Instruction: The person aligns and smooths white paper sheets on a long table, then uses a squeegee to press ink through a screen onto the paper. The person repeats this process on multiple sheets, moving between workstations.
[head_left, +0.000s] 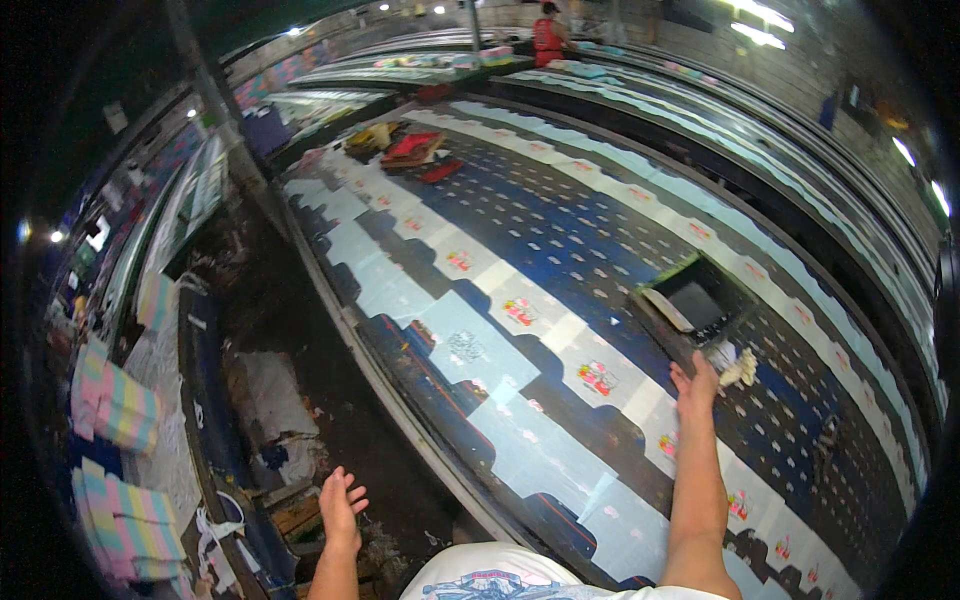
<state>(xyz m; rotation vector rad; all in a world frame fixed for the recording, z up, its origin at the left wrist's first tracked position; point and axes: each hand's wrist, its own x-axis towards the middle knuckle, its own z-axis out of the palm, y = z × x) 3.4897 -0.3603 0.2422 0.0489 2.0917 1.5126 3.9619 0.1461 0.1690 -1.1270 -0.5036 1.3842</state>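
Observation:
My right hand (695,387) reaches out over the long printing table (540,215), fingers stretched and apart. Just beyond it lies a screen-printing frame (745,290), dark inside, with a pale bar-like piece (667,311) along one side. Beside the fingers is a small bundle of whitish and yellowish cloth (738,367); whether the hand touches it I cannot tell. Below the hand runs a row of white fabric pieces (560,345) with red printed motifs. My left hand (342,508) hangs over the aisle left of the table, fingers loosely spread, holding nothing.
Light blue fabric pieces (475,345) line the table's near side. Red and yellow frames (412,150) are piled at its far end. Striped folded cloth stacks (115,400) stand at the left. A metal post (225,120) rises by the aisle. A person in red (547,38) stands far back.

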